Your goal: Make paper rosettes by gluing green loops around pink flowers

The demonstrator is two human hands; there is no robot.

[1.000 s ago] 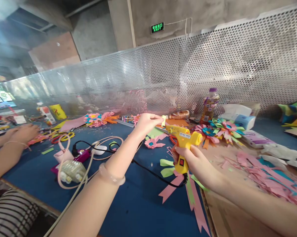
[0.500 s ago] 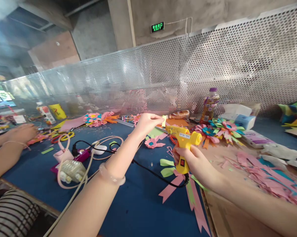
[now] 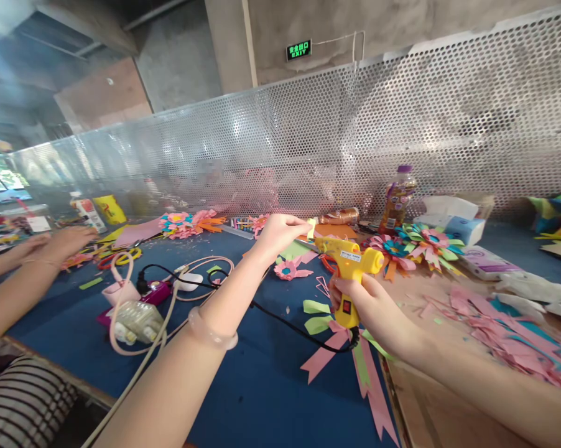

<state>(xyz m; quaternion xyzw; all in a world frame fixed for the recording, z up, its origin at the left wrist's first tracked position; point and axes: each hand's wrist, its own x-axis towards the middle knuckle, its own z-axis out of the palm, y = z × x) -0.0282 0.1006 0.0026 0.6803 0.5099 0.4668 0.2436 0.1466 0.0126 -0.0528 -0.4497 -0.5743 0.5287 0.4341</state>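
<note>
My right hand [image 3: 363, 302] is closed round the handle of a yellow hot glue gun [image 3: 350, 267], whose nozzle points left and away from me. My left hand [image 3: 285, 233] pinches a small pale yellow-green paper strip [image 3: 311, 228] right by the nozzle; I cannot tell whether the two touch. Beneath the glue gun lie green paper petals [image 3: 316, 325] and pink paper ribbon tails [image 3: 380, 404] with notched ends. A small pink paper flower [image 3: 288, 269] rests on the table behind my left wrist.
A purple power strip [image 3: 157, 294] and looping cables lie at left, near a co-worker's hands [image 3: 68, 242]. Finished paper flowers [image 3: 425, 244], a drink bottle [image 3: 398, 198] and a tissue pack [image 3: 453, 225] stand at back right. Pink paper scraps [image 3: 504, 336] cover the right side.
My hands, the glue gun and the paper strip keep nearly the same place. The co-worker's hands at left have moved right and spread further apart.
</note>
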